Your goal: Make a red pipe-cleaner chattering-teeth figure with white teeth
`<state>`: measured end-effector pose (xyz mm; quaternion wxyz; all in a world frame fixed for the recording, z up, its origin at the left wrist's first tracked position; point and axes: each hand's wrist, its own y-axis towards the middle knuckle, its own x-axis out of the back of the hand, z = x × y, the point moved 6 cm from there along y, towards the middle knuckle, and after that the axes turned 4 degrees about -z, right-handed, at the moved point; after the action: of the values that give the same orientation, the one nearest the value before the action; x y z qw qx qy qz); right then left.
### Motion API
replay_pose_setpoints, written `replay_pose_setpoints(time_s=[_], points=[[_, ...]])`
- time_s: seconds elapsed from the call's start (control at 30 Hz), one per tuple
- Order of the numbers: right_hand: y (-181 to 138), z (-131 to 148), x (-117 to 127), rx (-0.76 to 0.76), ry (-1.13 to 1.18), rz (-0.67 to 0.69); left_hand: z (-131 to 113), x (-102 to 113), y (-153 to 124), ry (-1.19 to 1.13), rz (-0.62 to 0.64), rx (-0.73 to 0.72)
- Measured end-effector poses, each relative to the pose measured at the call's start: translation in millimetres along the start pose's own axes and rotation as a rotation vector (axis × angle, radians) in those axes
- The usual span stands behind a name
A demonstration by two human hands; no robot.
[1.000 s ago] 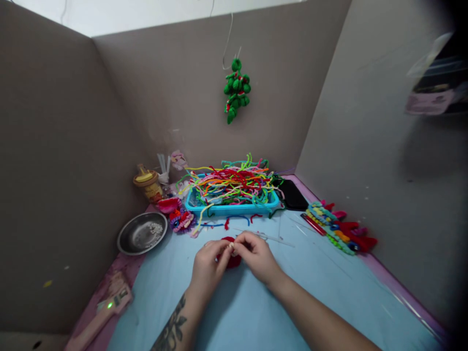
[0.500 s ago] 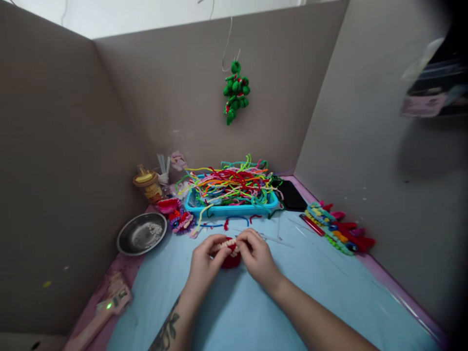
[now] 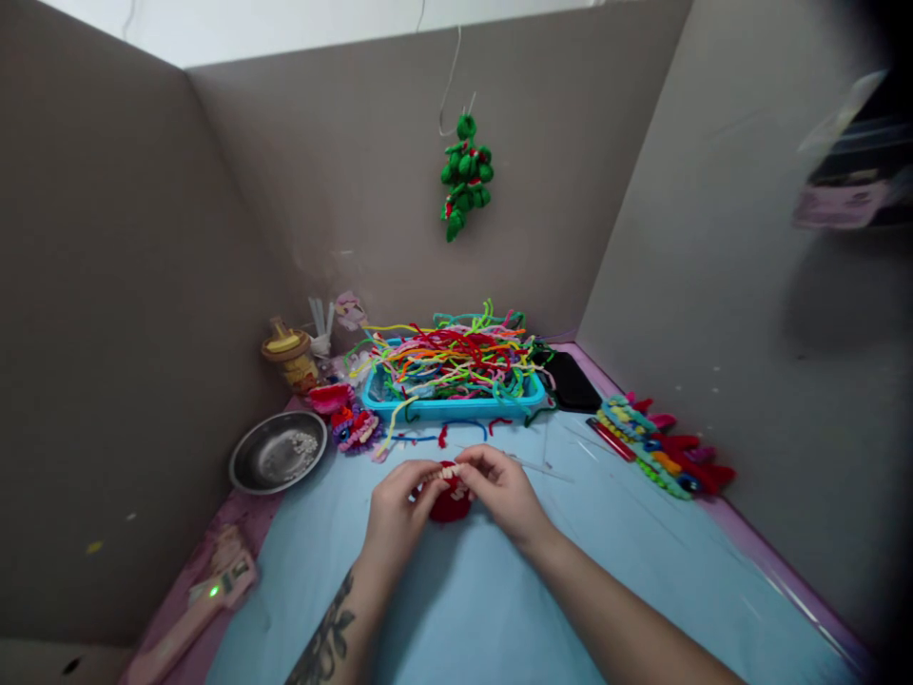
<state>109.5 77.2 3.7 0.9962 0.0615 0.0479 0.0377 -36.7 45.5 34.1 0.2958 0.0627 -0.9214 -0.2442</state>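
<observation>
My left hand [image 3: 399,509] and my right hand [image 3: 505,497] meet over the blue table cover, both closed in a pinch. Between their fingertips is a small red crochet piece [image 3: 449,508] with a cream, bumpy edging along its upper side. The left thumb and fingers grip the edging from the left, while the right thumb and forefinger pinch its right end. Part of the piece is hidden behind the fingers. Just beyond the hands lie thin metal needles or hooks [image 3: 546,470] and short yarn scraps [image 3: 443,436].
A blue tray [image 3: 456,410] heaped with colourful yarn stands behind. At left are a metal bowl [image 3: 261,457] with small white bits, a pink glue gun [image 3: 182,628] with a green light and a brown cup [image 3: 289,357]. Colourful crochet pieces [image 3: 660,452] and a red cutter [image 3: 611,440] lie right.
The view has shifted slightly. My right fingers have moved a little along the cream edging, and more of the red piece's front shows. Both hands keep their hold.
</observation>
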Motion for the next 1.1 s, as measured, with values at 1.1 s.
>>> replay_pose_setpoints(time_s=[1.1], points=[[-5.3,2.7,-4.7,0.05,-0.108,0.014,-2.3,-0.3,3.2,-0.04,-0.002,0.039]])
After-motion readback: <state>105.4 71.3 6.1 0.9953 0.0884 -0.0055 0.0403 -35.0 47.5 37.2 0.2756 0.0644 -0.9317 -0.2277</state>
